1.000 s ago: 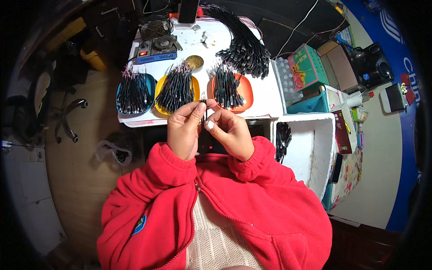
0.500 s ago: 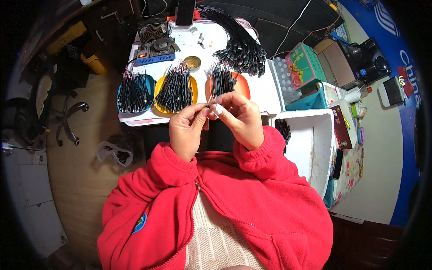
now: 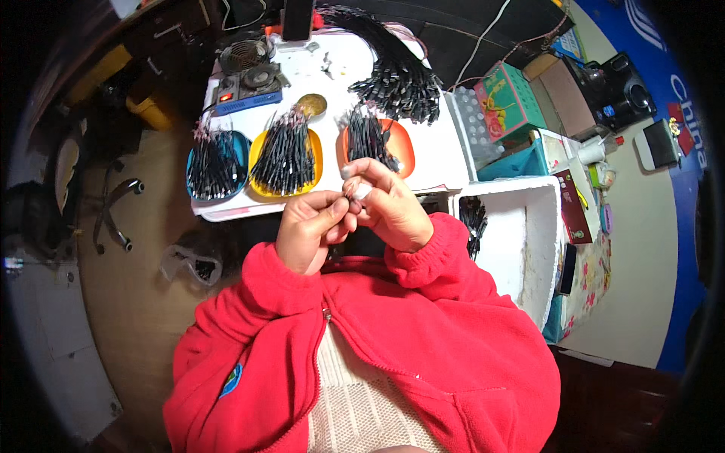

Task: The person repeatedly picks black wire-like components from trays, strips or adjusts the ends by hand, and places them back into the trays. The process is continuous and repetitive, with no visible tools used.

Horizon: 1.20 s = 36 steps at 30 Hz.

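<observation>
Just in front of the table edge, my left hand (image 3: 310,226) and my right hand (image 3: 393,211) meet fingertip to fingertip. Both pinch a few thin wires (image 3: 350,193), mostly covered by the fingers. White tape wraps the right thumb, and the right index finger arches above the pinch. Beyond the hands stand a blue tray (image 3: 240,172), a yellow tray (image 3: 318,151) and an orange tray (image 3: 405,151). Each holds a bunch of short black cables (image 3: 282,160) with pinkish wire ends; the orange tray's bunch lies closest to my right hand.
A large bundle of black cables (image 3: 400,83) covers the table's back right. At the back left sit a blue-sided device (image 3: 253,90) with a red lit switch and a round tin (image 3: 310,105). A white foam box (image 3: 521,189) stands at right, beside a green and pink carton (image 3: 510,102).
Both hands have come slightly lower, and the right index finger has lifted from the pinch. The trays and table have shifted a little left in view.
</observation>
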Tool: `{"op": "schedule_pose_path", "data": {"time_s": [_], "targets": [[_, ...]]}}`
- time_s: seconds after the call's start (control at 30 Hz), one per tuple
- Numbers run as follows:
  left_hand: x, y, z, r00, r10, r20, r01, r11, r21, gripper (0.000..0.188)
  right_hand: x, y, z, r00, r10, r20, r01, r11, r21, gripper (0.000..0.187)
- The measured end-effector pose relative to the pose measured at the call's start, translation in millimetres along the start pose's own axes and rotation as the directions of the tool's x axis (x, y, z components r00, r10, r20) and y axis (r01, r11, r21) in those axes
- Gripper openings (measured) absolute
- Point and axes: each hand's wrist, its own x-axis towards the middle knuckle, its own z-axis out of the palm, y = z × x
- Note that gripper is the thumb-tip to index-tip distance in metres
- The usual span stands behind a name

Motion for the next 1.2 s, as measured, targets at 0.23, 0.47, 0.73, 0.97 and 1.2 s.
{"op": "schedule_pose_path", "data": {"time_s": [0.23,0.47,0.73,0.97,1.2], "targets": [[4,3,-6,0.998,-0.03,0.05,0.011,0.938,0.346,0.018,13,4,-32,0.948,0.162,0.275,-0.199,0.974,0.11,0.024],[17,1,-17,1.0,0.007,0.008,-0.01,0.947,0.322,0.019,124,-83,-165,0.672,-0.654,-0.347,-0.312,0.175,-0.934,0.032],[18,5,-19,0.996,0.076,-0.048,-0.056,0.943,0.329,0.018,137,-91,-164,0.656,-0.627,-0.42,-0.005,0.553,-0.833,0.026],[35,37,-8,0.997,0.029,0.073,-0.03,0.999,0.02,0.019,27,-29,-43,0.811,-0.579,0.083,0.343,0.355,-0.87,0.015],[48,65,8,0.991,0.051,0.126,-0.067,0.99,0.126,0.017,-7,63,-18,0.743,-0.361,0.563,0.495,-0.269,-0.826,0.019]]}}
